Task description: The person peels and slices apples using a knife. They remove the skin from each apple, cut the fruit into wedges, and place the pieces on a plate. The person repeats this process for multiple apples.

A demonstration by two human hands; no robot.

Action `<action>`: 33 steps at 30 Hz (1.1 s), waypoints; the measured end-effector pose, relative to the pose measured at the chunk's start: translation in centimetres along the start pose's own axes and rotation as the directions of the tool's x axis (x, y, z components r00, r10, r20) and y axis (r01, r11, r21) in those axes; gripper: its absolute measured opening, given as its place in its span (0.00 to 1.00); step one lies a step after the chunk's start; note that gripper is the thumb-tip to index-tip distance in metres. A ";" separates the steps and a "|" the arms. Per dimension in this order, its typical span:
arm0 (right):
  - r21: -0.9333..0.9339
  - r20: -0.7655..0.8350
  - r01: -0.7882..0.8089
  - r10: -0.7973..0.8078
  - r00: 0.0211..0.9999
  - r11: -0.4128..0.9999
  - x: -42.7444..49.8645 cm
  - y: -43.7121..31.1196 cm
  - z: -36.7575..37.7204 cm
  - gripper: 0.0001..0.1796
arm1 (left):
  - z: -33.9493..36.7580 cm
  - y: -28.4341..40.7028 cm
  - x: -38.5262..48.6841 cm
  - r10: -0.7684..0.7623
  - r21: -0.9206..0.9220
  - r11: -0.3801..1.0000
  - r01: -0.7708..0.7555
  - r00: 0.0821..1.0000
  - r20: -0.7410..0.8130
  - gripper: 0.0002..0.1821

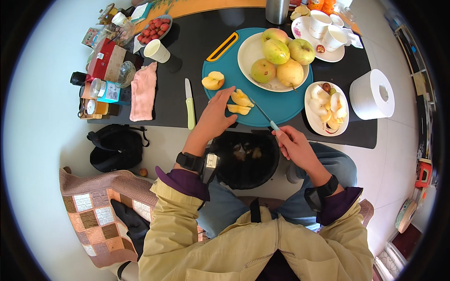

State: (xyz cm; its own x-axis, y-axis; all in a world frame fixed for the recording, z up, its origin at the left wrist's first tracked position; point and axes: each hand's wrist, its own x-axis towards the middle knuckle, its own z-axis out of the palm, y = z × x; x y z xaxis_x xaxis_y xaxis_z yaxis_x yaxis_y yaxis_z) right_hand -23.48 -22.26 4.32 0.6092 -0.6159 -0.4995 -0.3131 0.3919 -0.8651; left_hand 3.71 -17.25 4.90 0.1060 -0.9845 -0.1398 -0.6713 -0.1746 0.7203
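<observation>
My right hand (293, 144) grips the light-blue handle of a paring knife (264, 114), its blade pointing up and left over the teal cutting board (225, 72). Beside the blade lie cut apple pieces (241, 98), and an apple slice (239, 109) sits just below them. My left hand (217, 114) is spread at the left of these pieces, fingers apart; whether a fingertip touches them I cannot tell. Above it rests a cored apple piece (213, 80). A white plate (246, 66) holding several whole apples (275, 51) stands on the board's upper right.
A green-handled knife (190, 109) and a pink cloth (143, 92) lie at left, near a paper cup (157, 51). On the right stand an oval plate (327, 131) of cut fruit and a toilet paper roll (369, 98). A black bin (246, 172) sits below the table edge.
</observation>
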 end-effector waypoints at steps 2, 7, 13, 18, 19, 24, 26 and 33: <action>-0.006 -0.001 0.003 -0.003 1.000 1.000 0.1 -0.1 0.1 0.17 | 0.1 0.0 0.0 -0.006 -0.061 0.998 0.005 1.000 -0.008 0.38; -0.075 -0.017 0.025 -0.027 0.999 0.997 0.0 -0.2 0.5 0.17 | 0.5 -0.1 0.0 0.042 0.000 0.999 -0.042 0.997 -0.067 0.32; -0.138 -0.061 0.039 -0.048 0.997 0.990 0.1 -0.2 0.3 0.17 | 0.6 -0.2 -0.1 0.020 -0.030 0.999 -0.022 0.996 -0.084 0.26; -0.169 -0.061 0.041 -0.052 0.997 0.985 0.1 0.0 0.4 0.17 | 0.5 0.0 -0.1 0.025 -0.016 1.000 -0.026 0.997 -0.073 0.26; -0.179 -0.072 0.051 -0.064 0.995 0.983 0.1 0.0 0.3 0.18 | 0.5 0.0 -0.2 0.027 -0.015 0.999 -0.028 0.997 -0.070 0.26; -0.241 -0.105 0.105 -0.133 0.986 0.965 0.4 0.3 0.2 0.18 | 0.6 0.0 -0.2 0.099 0.025 0.995 -0.097 0.993 -0.062 0.26; -0.261 -0.130 0.105 -0.143 0.981 0.960 0.5 0.4 0.2 0.18 | 0.6 0.0 -0.2 0.097 0.003 0.995 -0.097 0.993 -0.063 0.25; -0.282 -0.129 0.138 -0.180 0.975 0.950 0.7 0.6 0.1 0.17 | 0.7 -0.5 -0.3 0.028 -0.092 0.995 -0.035 0.996 -0.081 0.19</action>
State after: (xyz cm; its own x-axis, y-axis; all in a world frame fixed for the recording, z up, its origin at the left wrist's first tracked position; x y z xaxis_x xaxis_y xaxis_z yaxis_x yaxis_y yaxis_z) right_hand -23.21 -22.38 3.43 0.5564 -0.7594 -0.3372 -0.4184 0.0945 -0.9033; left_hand 3.50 -16.83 4.15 0.1465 -0.9871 -0.0639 -0.6040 -0.1404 0.7845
